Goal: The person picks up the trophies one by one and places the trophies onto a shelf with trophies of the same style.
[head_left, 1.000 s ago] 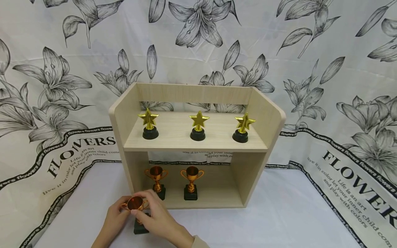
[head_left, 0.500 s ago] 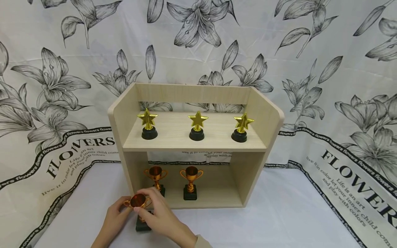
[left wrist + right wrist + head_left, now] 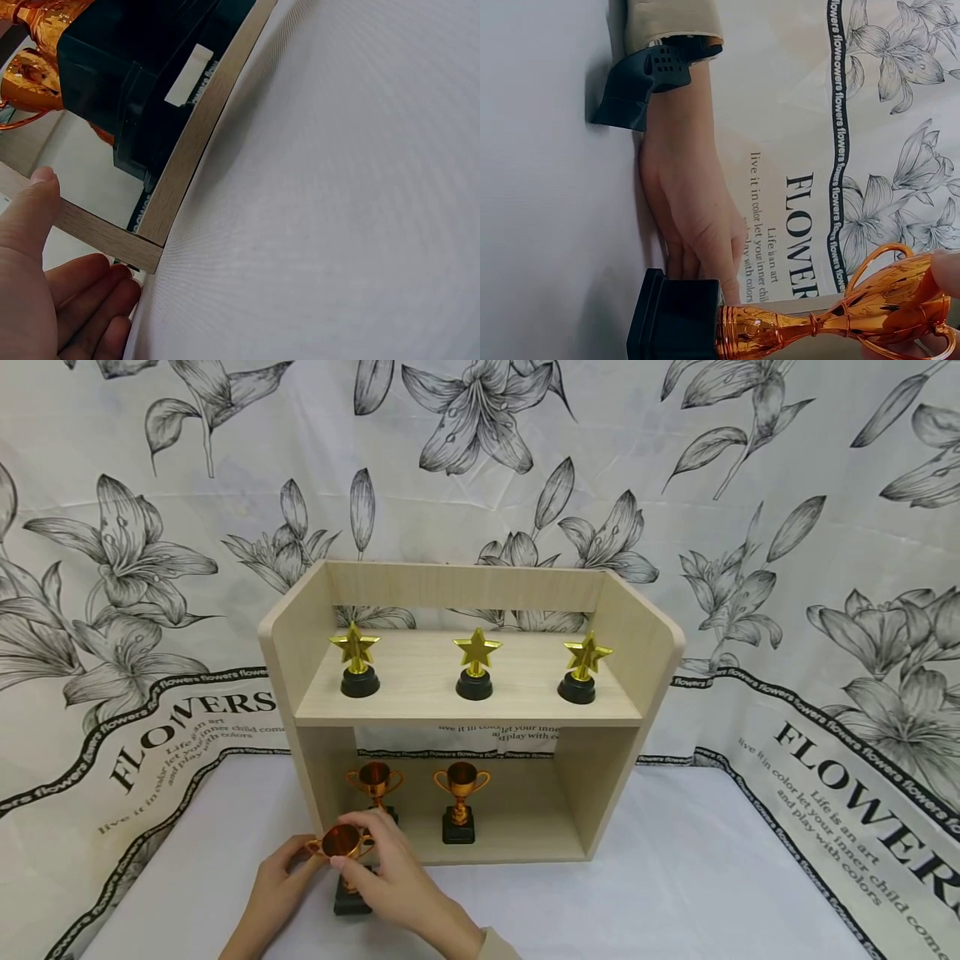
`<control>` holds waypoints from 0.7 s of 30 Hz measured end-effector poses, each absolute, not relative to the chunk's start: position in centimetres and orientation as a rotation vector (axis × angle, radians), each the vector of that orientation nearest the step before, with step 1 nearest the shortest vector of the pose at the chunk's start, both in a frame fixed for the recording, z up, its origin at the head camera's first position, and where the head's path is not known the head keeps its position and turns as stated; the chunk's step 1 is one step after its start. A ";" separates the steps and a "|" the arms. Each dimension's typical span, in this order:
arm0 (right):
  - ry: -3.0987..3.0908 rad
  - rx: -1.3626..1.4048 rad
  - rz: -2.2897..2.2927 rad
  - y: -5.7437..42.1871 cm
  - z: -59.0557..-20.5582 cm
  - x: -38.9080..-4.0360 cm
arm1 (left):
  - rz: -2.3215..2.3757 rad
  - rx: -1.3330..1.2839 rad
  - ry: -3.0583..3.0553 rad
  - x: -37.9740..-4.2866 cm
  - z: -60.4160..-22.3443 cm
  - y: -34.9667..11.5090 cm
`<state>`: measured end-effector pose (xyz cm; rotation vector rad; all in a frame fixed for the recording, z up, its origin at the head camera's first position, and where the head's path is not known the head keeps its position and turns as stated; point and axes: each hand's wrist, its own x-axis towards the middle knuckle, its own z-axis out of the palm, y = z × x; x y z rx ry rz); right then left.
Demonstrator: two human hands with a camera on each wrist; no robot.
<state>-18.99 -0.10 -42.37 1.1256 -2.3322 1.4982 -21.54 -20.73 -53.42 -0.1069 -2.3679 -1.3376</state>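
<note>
A bronze-coloured trophy cup (image 3: pixel 342 842) with two handles and a black square base is at the lower left of the shelf unit. My right hand (image 3: pixel 405 881) pinches it near the rim, thumb in front. In the right wrist view the trophy (image 3: pixel 810 324) lies across the lower part. My left hand (image 3: pixel 281 881) is just left of the cup, at the shelf's front left corner; the left wrist view has its thumb (image 3: pixel 34 214) overlapping the side panel and its fingers loosely bent, with nothing gripped.
The pale wooden shelf unit (image 3: pixel 468 723) holds gold star trophies (image 3: pixel 475 664) on top. Below stand two more bronze trophies, one (image 3: pixel 460 802) in the middle and one (image 3: pixel 375 781) at left, partly hidden by my right hand. White cloth (image 3: pixel 675 877) covers the table.
My right hand has carried the trophy slightly right and away from me, toward the shelf's lower left corner. My left hand has stayed nearly still.
</note>
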 end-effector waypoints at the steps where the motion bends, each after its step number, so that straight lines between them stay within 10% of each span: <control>1: -2.335 1.123 1.500 0.0 -42.3 -19.0 | -1.338 -0.110 -2.369 -21.5 -53.4 -20.7; 21: -2.362 1.086 1.520 0.9 -42.1 -18.6 | -1.370 -0.120 -2.373 -21.5 -53.4 -20.7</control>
